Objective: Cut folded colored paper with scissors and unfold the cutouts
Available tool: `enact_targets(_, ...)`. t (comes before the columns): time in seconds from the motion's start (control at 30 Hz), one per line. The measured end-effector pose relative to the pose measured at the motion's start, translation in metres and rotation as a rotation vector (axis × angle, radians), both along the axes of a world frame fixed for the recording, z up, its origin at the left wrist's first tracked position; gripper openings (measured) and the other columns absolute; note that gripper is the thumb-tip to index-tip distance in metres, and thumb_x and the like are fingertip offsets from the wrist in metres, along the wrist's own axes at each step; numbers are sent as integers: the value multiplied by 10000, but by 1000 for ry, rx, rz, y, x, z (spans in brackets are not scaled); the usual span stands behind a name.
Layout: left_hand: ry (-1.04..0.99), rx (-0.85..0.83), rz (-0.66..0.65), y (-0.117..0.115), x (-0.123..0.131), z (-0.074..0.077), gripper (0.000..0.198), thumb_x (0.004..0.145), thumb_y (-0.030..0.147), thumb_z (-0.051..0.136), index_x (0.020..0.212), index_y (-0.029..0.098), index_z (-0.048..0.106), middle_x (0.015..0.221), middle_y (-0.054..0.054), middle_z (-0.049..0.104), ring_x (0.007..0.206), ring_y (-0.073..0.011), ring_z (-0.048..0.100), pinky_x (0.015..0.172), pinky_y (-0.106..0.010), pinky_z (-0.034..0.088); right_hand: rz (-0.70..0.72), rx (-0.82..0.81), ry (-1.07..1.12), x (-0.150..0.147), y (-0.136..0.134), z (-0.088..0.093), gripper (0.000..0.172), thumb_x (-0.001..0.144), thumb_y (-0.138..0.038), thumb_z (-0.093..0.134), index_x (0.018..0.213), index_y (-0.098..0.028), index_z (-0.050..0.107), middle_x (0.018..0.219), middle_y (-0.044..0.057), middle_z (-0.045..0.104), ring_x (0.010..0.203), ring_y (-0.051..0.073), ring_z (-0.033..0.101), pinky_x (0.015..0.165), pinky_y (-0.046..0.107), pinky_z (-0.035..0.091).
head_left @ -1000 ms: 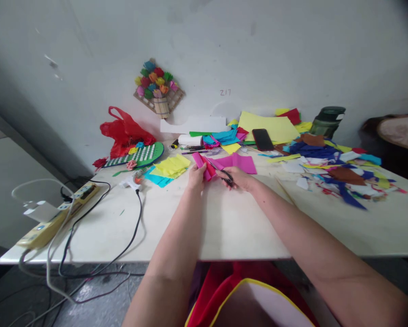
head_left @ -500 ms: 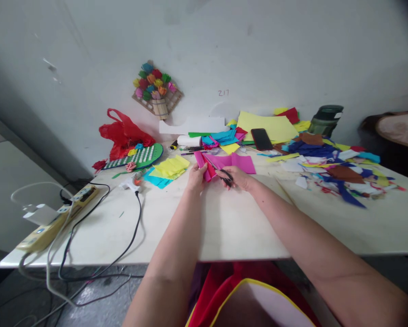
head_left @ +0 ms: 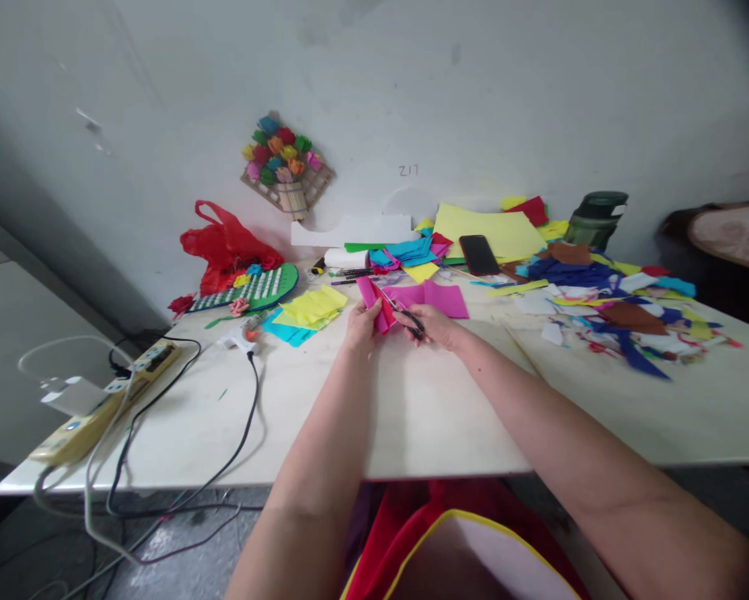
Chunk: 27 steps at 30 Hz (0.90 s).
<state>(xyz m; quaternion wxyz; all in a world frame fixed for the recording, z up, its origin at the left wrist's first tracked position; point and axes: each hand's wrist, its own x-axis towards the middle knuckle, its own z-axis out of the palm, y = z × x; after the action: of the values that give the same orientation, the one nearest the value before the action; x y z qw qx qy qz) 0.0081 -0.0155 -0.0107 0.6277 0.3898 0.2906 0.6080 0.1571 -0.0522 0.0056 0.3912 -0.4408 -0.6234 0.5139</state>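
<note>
My left hand [head_left: 362, 323] pinches folded pink paper [head_left: 367, 291], with a redder layer [head_left: 386, 315] beside it. Dark-handled scissors [head_left: 415, 325] are gripped in my right hand [head_left: 435, 325]; their blades point up and left against the pink paper. Flat on the table behind my right hand lies another magenta sheet [head_left: 447, 298]. To the left of my left hand rest yellow paper pieces [head_left: 315, 307] on top of blue paper [head_left: 288, 330]. My fingers partly hide the edge being held.
A white glue gun [head_left: 242, 337] with a black cord and a power strip [head_left: 92, 414] lie at left. Several paper scraps [head_left: 636, 317] spread at right, near a green bottle [head_left: 596, 222]. A phone [head_left: 479, 255] sits on yellow sheets. A thin stick [head_left: 524, 350] lies beside my right forearm.
The scissor handles have come slightly closer together and shifted a little up and left with my right hand. The left hand still holds the pink paper in about the same place.
</note>
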Motion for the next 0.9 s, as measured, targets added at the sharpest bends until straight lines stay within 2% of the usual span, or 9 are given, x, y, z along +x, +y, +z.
enact_targets(0.4,4,-1,9,4,0,-3,216,677,233,699,838,137,591,703,-16,645,598,-109,594,647,-247,478,-18,1,60,-5,-3,2,336,737,-460,645,672,-160,509,435,-65,489,304,36,411,270,136,284)
enact_targets(0.77,30,-10,25,4,-1,-3,225,672,270,708,807,141,582,668,-2,626,548,-95,567,598,-232,462,-46,14,80,-9,3,-3,242,738,-363,662,705,-151,549,419,-80,461,308,40,379,293,142,313)
enact_targets(0.9,20,-20,18,3,-2,-2,223,670,263,712,803,137,585,675,-9,635,568,-99,581,611,-228,473,-23,15,87,-7,3,-4,271,735,-393,661,704,-151,543,430,-74,481,306,38,393,294,143,309)
